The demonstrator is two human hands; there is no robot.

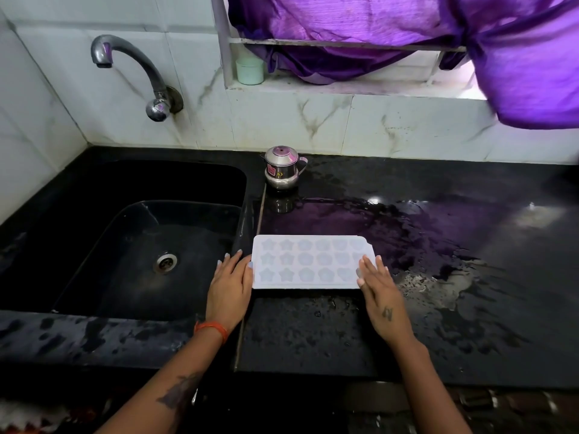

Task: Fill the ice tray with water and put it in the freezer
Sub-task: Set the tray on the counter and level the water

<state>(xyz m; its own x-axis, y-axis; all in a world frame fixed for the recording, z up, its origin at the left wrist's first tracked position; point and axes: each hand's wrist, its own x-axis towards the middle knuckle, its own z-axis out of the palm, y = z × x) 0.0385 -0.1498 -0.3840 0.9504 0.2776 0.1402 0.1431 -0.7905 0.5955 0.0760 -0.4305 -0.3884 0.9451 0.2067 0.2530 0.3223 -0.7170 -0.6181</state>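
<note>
A white ice tray [308, 261] with star- and flower-shaped cells lies flat on the wet black counter, just right of the sink. My left hand [230, 283] rests against the tray's left end, fingers spread and extended. My right hand [377, 285] lies on the tray's right end, fingers straight, covering that corner. Neither hand is curled around the tray. I cannot tell whether the cells hold water.
A black sink [150, 245] with a metal drain sits to the left, under a curved steel tap [134, 67] on the tiled wall. A small steel pot [282, 167] stands behind the tray. Water is pooled on the counter [438, 261]. A purple curtain [438, 42] hangs above.
</note>
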